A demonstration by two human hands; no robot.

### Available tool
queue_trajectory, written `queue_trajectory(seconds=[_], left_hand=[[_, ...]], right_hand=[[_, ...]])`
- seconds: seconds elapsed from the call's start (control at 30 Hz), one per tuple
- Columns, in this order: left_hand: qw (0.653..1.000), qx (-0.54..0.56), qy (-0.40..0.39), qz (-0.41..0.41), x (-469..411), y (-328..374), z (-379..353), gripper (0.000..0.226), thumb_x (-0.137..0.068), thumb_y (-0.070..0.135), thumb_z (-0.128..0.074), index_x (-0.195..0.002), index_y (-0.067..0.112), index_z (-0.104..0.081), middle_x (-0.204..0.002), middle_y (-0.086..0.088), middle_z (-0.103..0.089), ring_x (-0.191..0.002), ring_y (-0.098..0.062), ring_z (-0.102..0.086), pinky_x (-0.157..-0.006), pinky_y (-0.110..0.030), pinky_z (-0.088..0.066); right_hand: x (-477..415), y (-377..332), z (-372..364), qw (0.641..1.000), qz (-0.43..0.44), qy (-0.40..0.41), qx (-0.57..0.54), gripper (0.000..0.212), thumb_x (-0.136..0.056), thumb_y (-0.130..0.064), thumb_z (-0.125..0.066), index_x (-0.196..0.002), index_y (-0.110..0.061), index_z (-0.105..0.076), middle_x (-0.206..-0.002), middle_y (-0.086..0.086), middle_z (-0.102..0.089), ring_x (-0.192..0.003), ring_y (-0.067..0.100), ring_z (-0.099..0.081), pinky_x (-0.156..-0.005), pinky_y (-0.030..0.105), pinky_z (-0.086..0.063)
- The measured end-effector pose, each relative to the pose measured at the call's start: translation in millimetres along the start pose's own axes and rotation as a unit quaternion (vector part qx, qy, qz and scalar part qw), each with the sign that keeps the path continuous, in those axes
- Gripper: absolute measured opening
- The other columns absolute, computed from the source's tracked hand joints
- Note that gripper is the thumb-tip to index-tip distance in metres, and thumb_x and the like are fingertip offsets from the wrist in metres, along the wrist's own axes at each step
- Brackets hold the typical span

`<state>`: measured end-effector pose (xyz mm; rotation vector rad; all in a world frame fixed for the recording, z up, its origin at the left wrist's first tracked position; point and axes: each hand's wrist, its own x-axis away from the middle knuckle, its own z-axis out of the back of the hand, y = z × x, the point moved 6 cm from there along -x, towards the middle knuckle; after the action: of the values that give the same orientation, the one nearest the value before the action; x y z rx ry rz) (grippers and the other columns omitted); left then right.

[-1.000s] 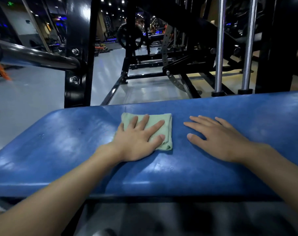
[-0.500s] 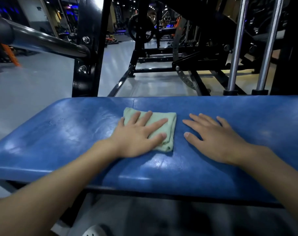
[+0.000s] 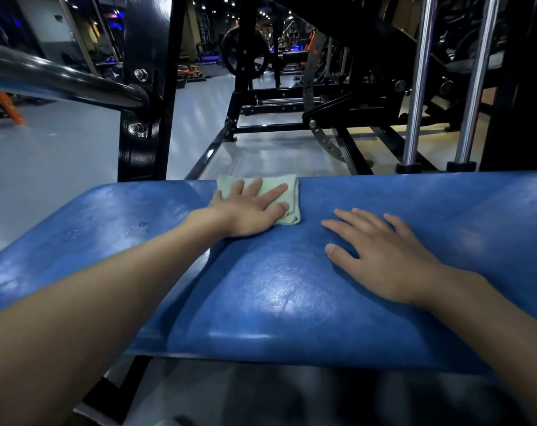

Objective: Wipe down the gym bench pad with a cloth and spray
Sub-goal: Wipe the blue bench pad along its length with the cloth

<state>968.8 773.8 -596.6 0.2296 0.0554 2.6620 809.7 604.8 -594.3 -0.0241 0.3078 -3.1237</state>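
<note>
Bench pad (image 3: 276, 287), blue and glossy, fills the lower half of our head view, running from nine o'clock to three o'clock. The folded green cloth (image 3: 278, 180) lies at the pad's far edge, towards twelve o'clock. Our left hand (image 3: 248, 210) presses it flat with straight, spread fingers. Our right hand (image 3: 384, 256) rests palm-down on bare pad at about four o'clock from the cloth, fingers spread, holding nothing. Beyond the pad, a black upright post (image 3: 147, 87) stands at eleven o'clock and two chrome guide rods (image 3: 421, 81) at one o'clock.
</note>
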Motion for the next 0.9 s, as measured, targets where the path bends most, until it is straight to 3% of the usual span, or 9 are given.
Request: queue_trajectory(seconds=[0.1, 0.23, 0.37, 0.57, 0.7, 0.9], left_hand=[[0.999, -0.011, 0.023, -0.029, 60.1, 9.5, -8.7, 0.056, -0.093, 0.073, -0.014, -0.146, 0.065, 0.001, -0.167, 0.008, 0.004, -0.153, -0.024, 0.006, -0.119, -0.059, 0.002], [0.996, -0.034, 0.054, -0.061, 150.6, 17.4, -22.5, 0.061, -0.077, 0.079, 0.006, -0.136, 0.072, 0.016, -0.166, 0.010, 0.010, -0.153, -0.022, 0.010, -0.120, -0.055, -0.002], [0.997, -0.024, 0.050, -0.060, 181.3, 14.9, -26.6, 0.058, -0.071, 0.080, 0.011, -0.128, 0.077, 0.022, -0.165, 0.014, 0.016, -0.152, -0.018, 0.015, -0.121, -0.051, 0.001], [0.997, -0.021, 0.051, -0.048, 113.5, -2.0, -17.0, 0.070, -0.071, 0.083, 0.003, -0.139, 0.072, 0.008, -0.166, 0.013, 0.004, -0.152, -0.018, 0.006, -0.119, -0.056, -0.004], [0.999, -0.009, 0.026, -0.018, 35.7, -23.2, -3.4, 0.055, -0.092, 0.075, -0.016, -0.145, 0.067, -0.002, -0.167, 0.011, 0.003, -0.153, -0.022, 0.005, -0.119, -0.058, 0.000], [1.000, 0.002, 0.009, 0.023, -42.4, -42.4, 14.3, 0.061, -0.088, 0.079, -0.013, -0.146, 0.065, -0.003, -0.167, 0.009, -0.005, -0.153, -0.026, -0.002, -0.118, -0.062, -0.002]], right_hand=[[0.9, -0.9, 0.8, 1.000, 0.000, 0.002, -0.005, 0.058, -0.097, -0.060, -0.020, -0.153, -0.044, -0.018, -0.164, -0.019, -0.004, -0.149, 0.003, 0.004, -0.121, 0.042, 0.004], [1.9, -2.3, 3.2, 1.000, -0.006, 0.000, -0.006, 0.057, -0.098, -0.058, -0.025, -0.153, -0.042, -0.021, -0.164, -0.017, -0.008, -0.150, 0.005, 0.000, -0.121, 0.044, 0.003], [-7.8, -10.7, 10.6, 1.000, -0.006, 0.019, -0.006, 0.055, -0.099, -0.056, -0.030, -0.151, -0.038, -0.029, -0.163, -0.014, -0.015, -0.150, 0.008, -0.005, -0.121, 0.048, 0.003], [-26.5, -20.8, -6.2, 1.000, -0.002, -0.006, -0.005, 0.057, -0.100, -0.058, -0.019, -0.154, -0.042, -0.015, -0.165, -0.016, -0.002, -0.150, 0.006, 0.005, -0.121, 0.048, 0.006], [-25.6, -20.0, -7.3, 1.000, 0.000, -0.011, 0.004, 0.058, -0.099, -0.058, -0.015, -0.155, -0.042, -0.012, -0.164, -0.017, 0.001, -0.150, 0.005, 0.008, -0.121, 0.047, 0.007], [-25.3, -20.4, -5.9, 1.000, -0.004, -0.007, 0.006, 0.057, -0.099, -0.058, -0.016, -0.154, -0.043, -0.012, -0.164, -0.017, 0.001, -0.150, 0.004, 0.008, -0.121, 0.046, 0.005]])
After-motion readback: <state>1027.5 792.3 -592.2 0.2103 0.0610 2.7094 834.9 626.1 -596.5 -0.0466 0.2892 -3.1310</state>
